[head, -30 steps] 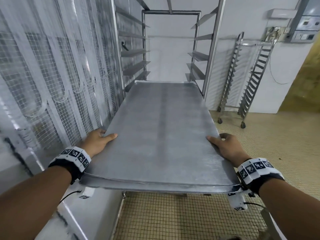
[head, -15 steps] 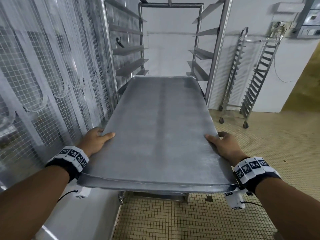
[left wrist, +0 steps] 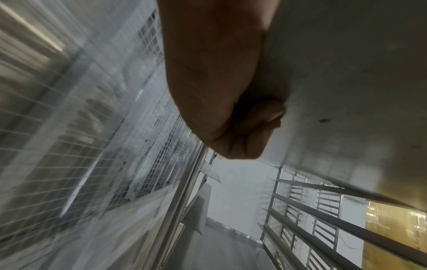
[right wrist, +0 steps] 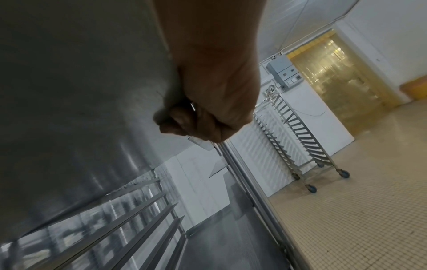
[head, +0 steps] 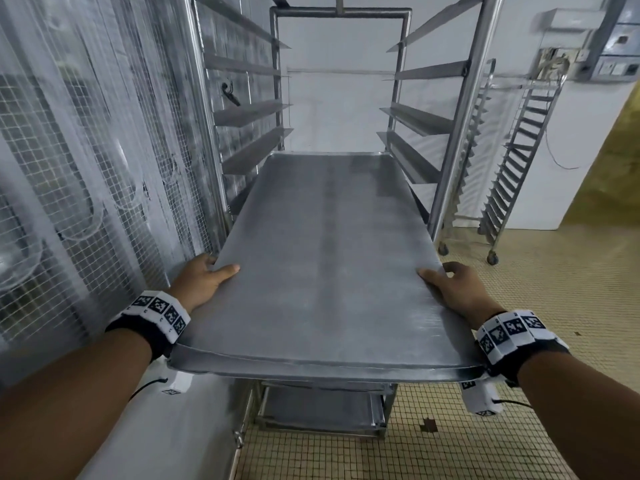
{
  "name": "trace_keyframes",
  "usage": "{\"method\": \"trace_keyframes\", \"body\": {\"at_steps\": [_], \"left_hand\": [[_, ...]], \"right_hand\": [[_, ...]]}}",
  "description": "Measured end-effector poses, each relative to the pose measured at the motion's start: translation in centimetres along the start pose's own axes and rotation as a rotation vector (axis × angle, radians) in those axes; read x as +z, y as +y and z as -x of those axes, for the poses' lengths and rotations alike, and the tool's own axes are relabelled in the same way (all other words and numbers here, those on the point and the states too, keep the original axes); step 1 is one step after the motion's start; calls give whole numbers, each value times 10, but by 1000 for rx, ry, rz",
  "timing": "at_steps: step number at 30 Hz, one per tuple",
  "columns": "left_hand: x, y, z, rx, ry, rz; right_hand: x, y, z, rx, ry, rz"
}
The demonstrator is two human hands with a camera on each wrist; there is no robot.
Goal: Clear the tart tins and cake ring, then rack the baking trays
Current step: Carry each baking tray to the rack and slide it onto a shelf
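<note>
A: Start at the left. What's there?

B: A wire mesh wall (head: 86, 168) runs along the left. Just beside it the left hand (head: 201, 285) grips the left rim of the baking tray (head: 329, 258), thumb on top, fingers curled underneath, as the left wrist view confirms.

A: And the tray itself?

B: It is held roughly level, long axis pointing away. Its far end sits between the uprights of the tray rack (head: 450, 133), among the angled side runners; I can't tell whether it rests on a pair yet. Its near end hangs out toward the person. Another tray (head: 322, 407) lies lower in the rack.

A: The right side?

B: The right hand (head: 457, 292) clamps the right rim the same way. Farther right, a second wheeled rack (head: 512, 161) stands by the white wall, on the tiled floor (head: 571, 289).

A: So which step is this?

B: Racking, I'd judge; no tart tins or cake ring are in sight. Next the tray needs a straight, level push, both rims tracking matching runners, or it could jam.
</note>
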State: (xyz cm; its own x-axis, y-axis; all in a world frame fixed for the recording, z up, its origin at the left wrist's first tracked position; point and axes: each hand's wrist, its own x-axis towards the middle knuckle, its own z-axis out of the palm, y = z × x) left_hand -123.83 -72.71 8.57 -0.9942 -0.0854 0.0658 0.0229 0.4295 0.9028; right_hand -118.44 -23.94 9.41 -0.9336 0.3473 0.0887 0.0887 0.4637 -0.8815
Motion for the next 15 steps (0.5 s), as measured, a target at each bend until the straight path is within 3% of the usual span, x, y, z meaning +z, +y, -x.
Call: {"method": "trace_keyframes", "body": {"at_steps": [6,15], "left_hand": [[5,20,-58,26,-52,-46],[7,31,-124,42,-90,-150]], "right_hand": [[9,-20,-52,-21,-9,154],[17,-39,-108,35,-37,175]]}}
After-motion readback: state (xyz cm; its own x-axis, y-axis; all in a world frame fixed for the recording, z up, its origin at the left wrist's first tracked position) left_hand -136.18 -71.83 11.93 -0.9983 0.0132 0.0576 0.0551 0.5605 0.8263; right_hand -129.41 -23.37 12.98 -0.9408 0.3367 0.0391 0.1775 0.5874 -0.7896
